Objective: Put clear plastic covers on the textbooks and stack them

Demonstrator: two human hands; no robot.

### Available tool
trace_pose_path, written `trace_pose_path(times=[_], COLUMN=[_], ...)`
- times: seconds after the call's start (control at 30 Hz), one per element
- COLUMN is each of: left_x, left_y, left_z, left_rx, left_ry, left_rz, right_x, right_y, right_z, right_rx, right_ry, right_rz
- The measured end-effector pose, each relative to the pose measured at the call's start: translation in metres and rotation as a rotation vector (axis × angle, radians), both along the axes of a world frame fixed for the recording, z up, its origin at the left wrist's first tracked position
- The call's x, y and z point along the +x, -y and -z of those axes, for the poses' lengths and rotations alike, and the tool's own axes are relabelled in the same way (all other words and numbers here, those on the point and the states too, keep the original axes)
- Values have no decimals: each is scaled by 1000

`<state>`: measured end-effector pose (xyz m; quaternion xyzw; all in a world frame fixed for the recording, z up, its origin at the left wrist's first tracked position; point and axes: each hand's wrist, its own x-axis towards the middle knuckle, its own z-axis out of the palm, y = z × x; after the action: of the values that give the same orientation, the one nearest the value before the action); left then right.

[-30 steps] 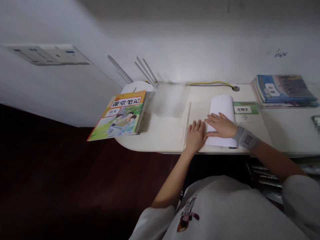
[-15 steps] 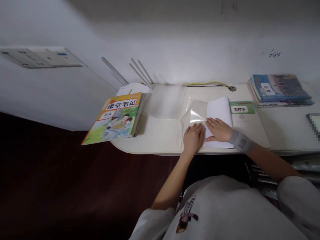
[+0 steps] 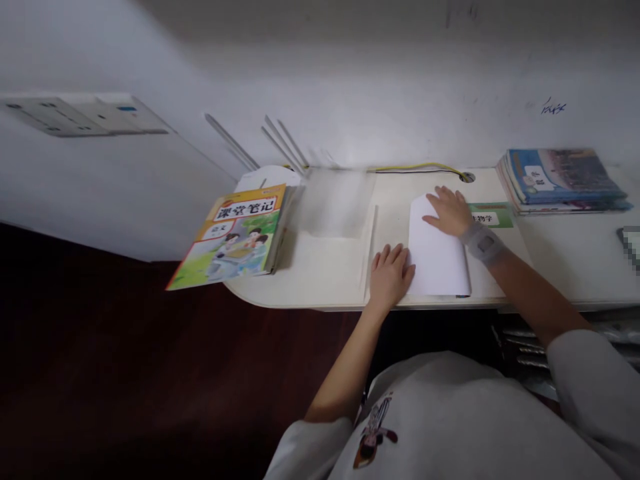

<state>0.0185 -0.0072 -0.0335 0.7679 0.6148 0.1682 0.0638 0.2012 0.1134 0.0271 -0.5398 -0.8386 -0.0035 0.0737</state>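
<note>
A white sheet of paper (image 3: 436,250), rolled or folded softly, lies on the cream desk (image 3: 320,280), over a textbook with a green label (image 3: 491,215). My right hand (image 3: 450,212) rests flat on the far end of the paper, with a grey wrist brace (image 3: 484,243) behind it. My left hand (image 3: 391,277) lies flat on the desk, its fingertips against the paper's left edge. Most of the textbook is hidden under the paper and my right hand.
A thick workbook (image 3: 240,233) overhangs the desk's left end, beside a translucent plastic sheet (image 3: 335,202). Several stacked books (image 3: 561,180) stand at the far right. A yellow cable (image 3: 420,167) runs along the wall to a desk grommet (image 3: 467,177). Dark floor lies left.
My right hand has slid from the near part of the paper to its far end. The shiny film beside the paper no longer shows. My left hand has barely moved.
</note>
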Motion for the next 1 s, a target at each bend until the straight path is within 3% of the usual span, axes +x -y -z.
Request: trace_pose_path(times=[0.17, 0.27, 0.73, 0.87, 1.0], left_x=[0, 1, -2, 3, 15], left_y=[0, 0, 0, -4, -30], left_z=[1, 1, 3, -7, -17], left_rx=[10, 14, -19, -83, -81], left_ry=[-1, 9, 199, 119, -77], left_rz=[-9, -6, 46, 10, -36], right_x=[3, 0, -12, -12, -12], right_y=[-31, -27, -23, -20, -18], right_z=[12, 18, 18, 25, 34], right_rx=[-52, 4, -45, -45, -82], right_ry=[63, 64, 88, 141, 200], right_rz=[71, 83, 36, -62, -169])
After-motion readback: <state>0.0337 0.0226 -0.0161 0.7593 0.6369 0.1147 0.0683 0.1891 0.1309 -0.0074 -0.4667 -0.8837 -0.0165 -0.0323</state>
